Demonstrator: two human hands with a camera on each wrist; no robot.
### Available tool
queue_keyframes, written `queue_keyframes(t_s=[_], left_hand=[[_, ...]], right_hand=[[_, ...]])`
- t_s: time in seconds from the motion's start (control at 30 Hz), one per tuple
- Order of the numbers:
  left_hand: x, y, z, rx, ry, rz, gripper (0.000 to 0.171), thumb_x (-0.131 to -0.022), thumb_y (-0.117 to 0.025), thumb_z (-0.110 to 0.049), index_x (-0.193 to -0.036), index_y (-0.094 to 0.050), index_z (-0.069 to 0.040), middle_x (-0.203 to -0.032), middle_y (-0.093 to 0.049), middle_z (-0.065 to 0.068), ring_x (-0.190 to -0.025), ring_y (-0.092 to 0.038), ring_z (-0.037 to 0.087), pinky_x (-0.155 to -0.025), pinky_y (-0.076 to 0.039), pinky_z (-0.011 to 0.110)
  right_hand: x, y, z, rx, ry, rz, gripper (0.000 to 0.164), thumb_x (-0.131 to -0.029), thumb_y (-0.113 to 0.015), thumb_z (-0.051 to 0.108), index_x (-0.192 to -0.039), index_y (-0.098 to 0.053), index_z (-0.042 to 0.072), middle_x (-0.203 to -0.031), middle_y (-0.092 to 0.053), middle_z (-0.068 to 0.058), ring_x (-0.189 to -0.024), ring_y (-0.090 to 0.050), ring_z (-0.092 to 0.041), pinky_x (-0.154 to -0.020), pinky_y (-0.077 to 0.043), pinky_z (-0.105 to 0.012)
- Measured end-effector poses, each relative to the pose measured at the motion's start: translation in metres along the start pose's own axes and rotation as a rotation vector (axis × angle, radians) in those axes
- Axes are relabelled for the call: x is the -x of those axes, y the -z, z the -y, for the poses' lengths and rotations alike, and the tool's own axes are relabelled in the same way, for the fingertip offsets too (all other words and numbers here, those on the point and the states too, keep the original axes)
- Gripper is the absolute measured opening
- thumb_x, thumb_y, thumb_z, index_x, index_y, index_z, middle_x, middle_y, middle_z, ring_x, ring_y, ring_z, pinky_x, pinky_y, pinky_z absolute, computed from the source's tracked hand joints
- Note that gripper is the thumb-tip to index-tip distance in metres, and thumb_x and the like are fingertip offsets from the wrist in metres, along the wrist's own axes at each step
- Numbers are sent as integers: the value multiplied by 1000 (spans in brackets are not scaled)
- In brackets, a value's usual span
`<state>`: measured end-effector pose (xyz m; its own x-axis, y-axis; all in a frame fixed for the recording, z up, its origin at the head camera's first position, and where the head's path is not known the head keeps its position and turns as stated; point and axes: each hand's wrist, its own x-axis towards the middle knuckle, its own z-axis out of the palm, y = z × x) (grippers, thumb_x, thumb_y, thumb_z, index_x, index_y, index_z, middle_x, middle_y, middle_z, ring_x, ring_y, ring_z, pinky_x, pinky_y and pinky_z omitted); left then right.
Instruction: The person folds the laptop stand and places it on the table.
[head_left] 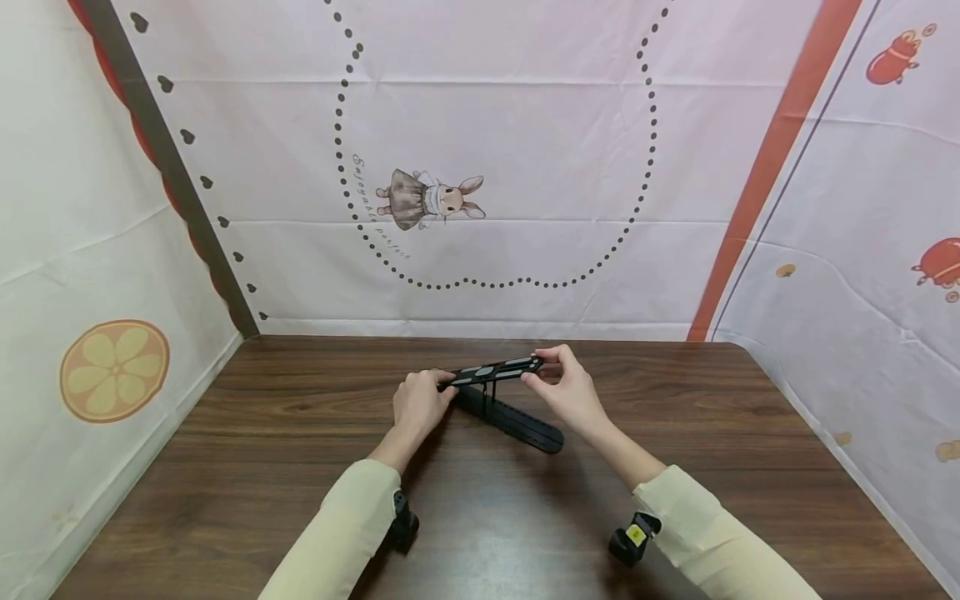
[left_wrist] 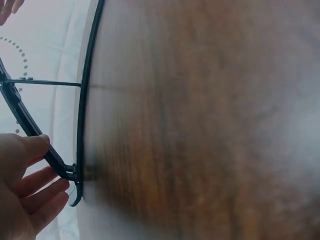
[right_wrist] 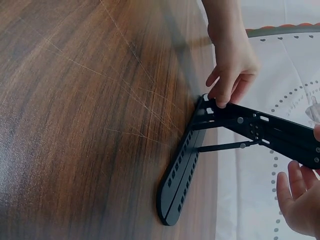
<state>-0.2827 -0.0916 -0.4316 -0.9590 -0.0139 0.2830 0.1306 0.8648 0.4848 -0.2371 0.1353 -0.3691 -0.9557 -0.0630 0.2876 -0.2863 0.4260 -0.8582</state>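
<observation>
A black folding laptop stand [head_left: 519, 423] stands unfolded on the table. Its long slotted base lies on the wood, and its upper arm [right_wrist: 282, 131] slopes upward, propped by two thin struts. My left hand [head_left: 422, 407] pinches the stand near the hinge, where arm and base meet; the left wrist view shows thumb and fingers around the arm [left_wrist: 31, 122] there. With thumb and fingers, my right hand [head_left: 570, 392] holds the raised end of the arm. Only part of the right hand [right_wrist: 302, 202] shows in the right wrist view.
The brown wooden table [head_left: 300, 467] spreads around the stand. A white printed cloth [head_left: 525, 167] hangs behind it, with more cloth along both sides. Small black devices are strapped at both wrists, over the pale sleeves [head_left: 352, 508].
</observation>
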Motion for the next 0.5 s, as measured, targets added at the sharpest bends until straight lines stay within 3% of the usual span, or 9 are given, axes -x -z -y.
queue_keyframes(t_s=[0.2,0.5], left_hand=[[-6,-1,-1,3,14,36,22,-83,-69,-28,-105,-71,-23,-102,-70,5,-53,-56,16,-41,-34,26],[-14,-1,1,10,-2,43,22,-83,-69,-28,-104,-71,-24,-104,-69,4,-75,-66,24,-52,-46,32]], right_hand=[[0,0,0,2,3,-4,37,-83,-68,14,-115,-52,4,-119,-59,-10,-98,-61,-23,-81,-51,-35],[-2,-3,0,23,14,-22,35,-84,-67,14,-114,-51,4,-119,-59,-10,-99,-60,-21,-82,-51,-34]])
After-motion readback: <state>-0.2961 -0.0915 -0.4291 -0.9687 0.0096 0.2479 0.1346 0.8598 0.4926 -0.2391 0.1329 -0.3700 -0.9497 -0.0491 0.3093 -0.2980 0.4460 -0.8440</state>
